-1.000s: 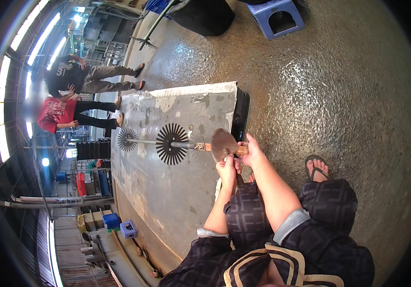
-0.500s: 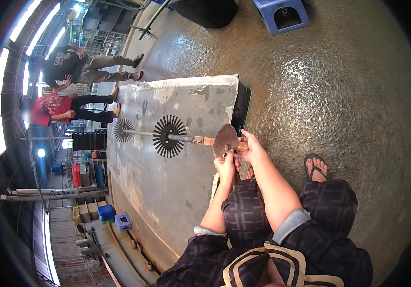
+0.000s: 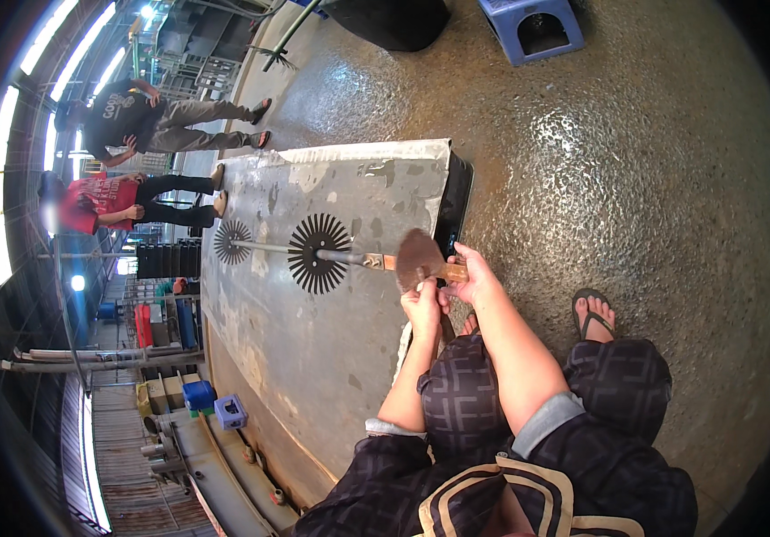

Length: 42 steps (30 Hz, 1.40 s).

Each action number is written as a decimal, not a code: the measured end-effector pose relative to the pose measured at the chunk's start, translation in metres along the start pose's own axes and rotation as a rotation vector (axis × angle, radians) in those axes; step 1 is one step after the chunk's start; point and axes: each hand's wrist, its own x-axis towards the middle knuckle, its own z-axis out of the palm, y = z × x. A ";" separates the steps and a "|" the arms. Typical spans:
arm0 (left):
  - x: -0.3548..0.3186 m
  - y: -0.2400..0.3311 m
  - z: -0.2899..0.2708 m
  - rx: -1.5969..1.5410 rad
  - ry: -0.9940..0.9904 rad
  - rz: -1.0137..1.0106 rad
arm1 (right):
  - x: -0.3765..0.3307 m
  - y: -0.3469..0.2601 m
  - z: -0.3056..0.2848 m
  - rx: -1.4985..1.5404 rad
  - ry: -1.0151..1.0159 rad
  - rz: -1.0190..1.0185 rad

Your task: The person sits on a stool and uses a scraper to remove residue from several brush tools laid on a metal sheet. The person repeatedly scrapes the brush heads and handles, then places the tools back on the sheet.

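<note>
A tool with a broad, rusty brown blade and a wooden handle is held in front of my knees. My right hand is closed around the end of the wooden handle. Just below the blade, my left hand has its fingers closed on the tool's narrow part. Beyond the blade, a long pole lies in line with it, with an orange-brown end part. Whether the pole joins the tool is hidden. Two black slotted discs sit along the pole, the nearer disc being larger in view.
Under the discs spreads a wide grey sheet surface with a dark end box. A blue plastic stool and a black tub stand on the wet floor. Two people stand at the far left; crates line the wall.
The rusty blade has tilted slightly and shifted a little to the left. Both hands keep nearly the same place and hold.
</note>
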 end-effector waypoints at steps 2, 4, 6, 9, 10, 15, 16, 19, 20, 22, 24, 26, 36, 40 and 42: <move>0.002 0.000 0.000 -0.084 0.025 -0.042 | 0.002 -0.002 -0.001 0.001 -0.003 -0.010; -0.004 0.004 0.007 0.015 0.000 0.005 | 0.004 -0.003 -0.003 0.006 -0.026 -0.013; 0.000 0.001 0.003 0.053 0.024 0.002 | 0.002 -0.002 -0.002 0.011 -0.001 -0.018; 0.002 -0.002 -0.002 -0.085 0.041 -0.036 | -0.002 -0.002 0.002 0.022 0.005 -0.025; -0.002 -0.001 0.003 -0.004 0.018 -0.027 | -0.002 -0.003 0.001 0.020 0.002 -0.022; 0.006 -0.003 -0.004 -0.032 0.053 -0.021 | -0.002 -0.003 0.000 0.020 -0.012 -0.012; 0.001 0.002 0.000 -0.012 0.057 -0.030 | -0.001 -0.003 -0.001 0.012 -0.014 -0.010; -0.002 0.003 0.002 0.078 0.004 -0.029 | 0.002 -0.003 -0.003 0.007 -0.021 -0.012; 0.001 0.004 0.000 0.078 0.046 -0.032 | 0.002 -0.002 -0.003 0.005 -0.025 -0.012; 0.000 0.003 0.002 0.014 0.036 -0.038 | 0.003 -0.002 -0.004 0.007 -0.010 -0.014; -0.007 0.003 0.006 0.058 0.006 -0.018 | 0.006 -0.002 -0.004 0.008 -0.003 -0.013; -0.001 0.001 0.001 0.024 0.029 -0.025 | 0.004 -0.002 -0.004 0.003 -0.002 -0.008; -0.004 0.001 0.003 0.011 -0.014 -0.022 | 0.012 -0.001 -0.006 0.032 -0.033 -0.002; 0.000 -0.005 0.000 0.018 -0.057 0.005 | 0.008 -0.001 -0.005 0.013 -0.007 -0.011; 0.002 -0.010 -0.005 -0.045 -0.029 -0.017 | 0.006 -0.001 -0.003 0.009 -0.004 -0.003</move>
